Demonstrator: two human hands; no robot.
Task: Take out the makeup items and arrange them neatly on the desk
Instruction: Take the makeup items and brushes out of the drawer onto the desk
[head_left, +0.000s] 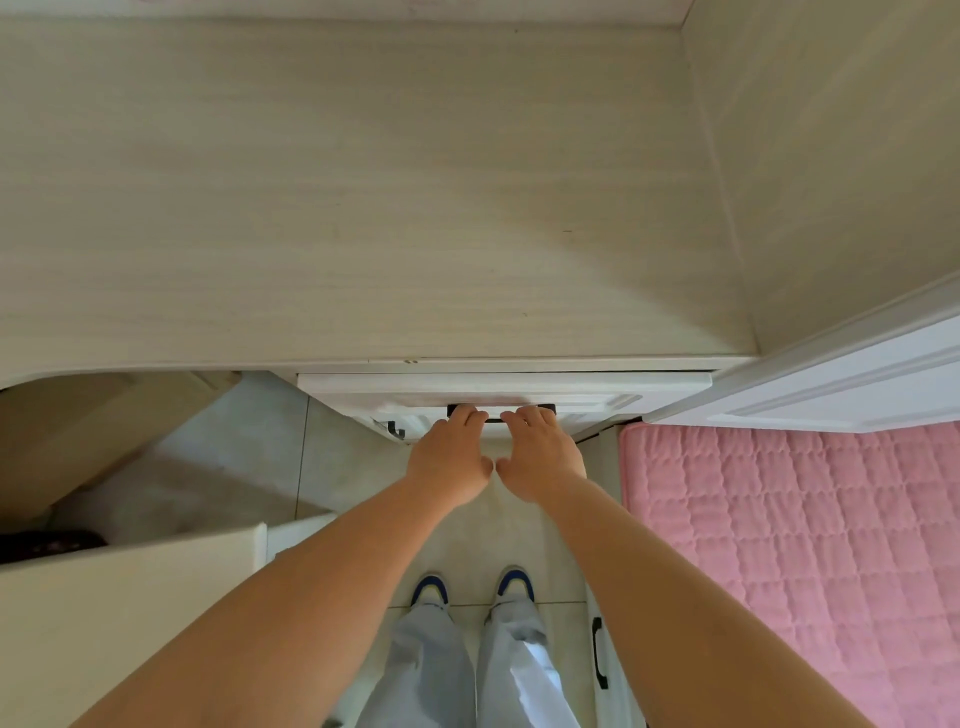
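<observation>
One desk (337, 208), one drawer (498, 387), two hands, two shoes, one pink quilt (805, 545)

drawer (504, 387) under desk (363, 208) edge — hands (498, 457) on handle (501, 410) | bed (805, 545) right

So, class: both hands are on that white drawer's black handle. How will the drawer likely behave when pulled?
The drawer looks like a rigid white panel, so it should probably slide straight out, not flex. The left hand and right hand hook the black handle near its middle, so it likely won't skew. Its weight can't be judged; contents are hidden.
</observation>
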